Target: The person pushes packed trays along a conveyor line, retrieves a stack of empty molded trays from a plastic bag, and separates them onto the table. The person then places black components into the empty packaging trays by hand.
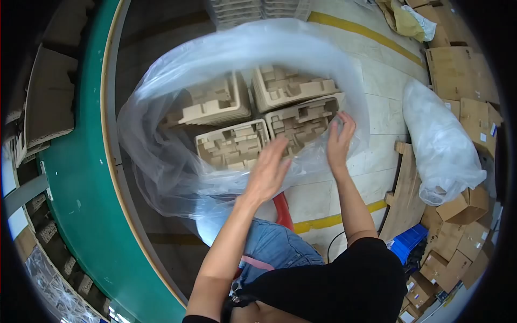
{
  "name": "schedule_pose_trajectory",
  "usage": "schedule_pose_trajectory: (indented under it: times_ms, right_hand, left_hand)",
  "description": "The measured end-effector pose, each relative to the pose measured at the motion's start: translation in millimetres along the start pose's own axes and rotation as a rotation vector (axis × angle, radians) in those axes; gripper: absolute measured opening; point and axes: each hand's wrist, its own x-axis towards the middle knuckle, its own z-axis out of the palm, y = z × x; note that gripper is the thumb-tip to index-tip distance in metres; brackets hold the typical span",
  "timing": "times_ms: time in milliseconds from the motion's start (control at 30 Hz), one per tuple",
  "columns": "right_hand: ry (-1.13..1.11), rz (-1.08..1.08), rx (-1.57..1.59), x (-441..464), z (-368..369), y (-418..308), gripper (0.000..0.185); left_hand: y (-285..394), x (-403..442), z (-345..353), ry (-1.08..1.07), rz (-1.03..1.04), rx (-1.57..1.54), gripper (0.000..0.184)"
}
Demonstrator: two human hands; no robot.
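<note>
A large clear plastic bag (215,46) stands with its mouth wide around several stacks of moulded pulp trays. The back-left stack (212,105), back-right stack (291,89), front-left stack (231,144) and front-right stack (304,125) sit close together inside it. Over the near rim, my left hand (266,169) is open, its fingers stretched toward the gap between the two front stacks and slightly blurred. My right hand (341,139) is by the outer corner of the front-right stack, fingers apart and slightly bent; whether it touches the tray or the film I cannot tell.
On the left runs a green table (81,188) with a wooden edge. A filled plastic bag (441,142), cardboard boxes (458,70), a wooden pallet (404,191) and a blue bin (407,242) line the right. More stacked trays (258,11) stand beyond the bag.
</note>
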Motion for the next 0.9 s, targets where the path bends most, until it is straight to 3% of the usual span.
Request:
schedule_pose_trajectory:
  times_ms: [33, 67, 100, 167, 267, 333, 433, 467, 533, 567, 633, 700, 867, 900]
  right_hand:
    - [-0.001, -0.003, 0.000, 0, -12, 21, 0.030]
    - [-0.217, 0.145, -0.155, 2, -24, 36, 0.032]
    - [-0.430, 0.294, -0.311, 4, -28, 50, 0.034]
    - [-0.497, 0.324, -0.281, 13, -41, 45, 0.037]
    - [-0.664, 0.341, -0.226, 29, -35, 40, 0.042]
    - [-0.485, 0.189, -0.058, 28, -6, 51, 0.043]
    - [-0.545, 0.339, -0.188, 3, 66, 258, 0.039]
    - [-0.552, 0.330, -0.183, 16, 64, 221, 0.039]
    - [-0.554, 0.198, -0.377, 9, -20, 158, 0.044]
    - [-0.546, 0.129, -0.473, 28, -24, 110, 0.048]
    - [-0.580, 0.113, -0.411, 39, -47, 86, 0.049]
    - [-0.661, 0.105, -0.280, 41, -56, 78, 0.050]
    - [-0.600, -0.035, -0.433, 61, -31, 135, 0.049]
    - [-0.602, 0.169, -0.085, 71, -15, 149, 0.047]
  left_hand:
    - [-8, -9, 23, -0.204, -0.058, 0.085, 0.045]
    - [-4, -15, 37, -0.407, -0.109, 0.177, 0.046]
    - [0, -23, 51, -0.405, -0.098, 0.184, 0.046]
    - [18, -47, 65, -0.663, 0.085, 0.290, 0.045]
    - [22, -56, 75, -0.686, 0.012, 0.183, 0.043]
    - [20, -60, 80, -0.698, -0.030, 0.126, 0.042]
    - [-5, -52, 82, -0.553, -0.544, -0.251, 0.042]
    - [-5, -45, 74, -0.541, -0.548, -0.252, 0.042]
    - [6, -31, 57, -0.022, -0.840, -0.214, 0.053]
    - [7, -22, 54, -0.019, -0.838, -0.220, 0.053]
    - [4, -4, 51, 0.209, -0.559, -0.110, 0.058]
    - [-11, 8, 55, 0.225, -0.535, -0.054, 0.058]
    - [-25, 10, 79, 0.226, -0.470, 0.020, 0.061]
    - [-23, 7, 80, 0.213, -0.467, 0.013, 0.063]
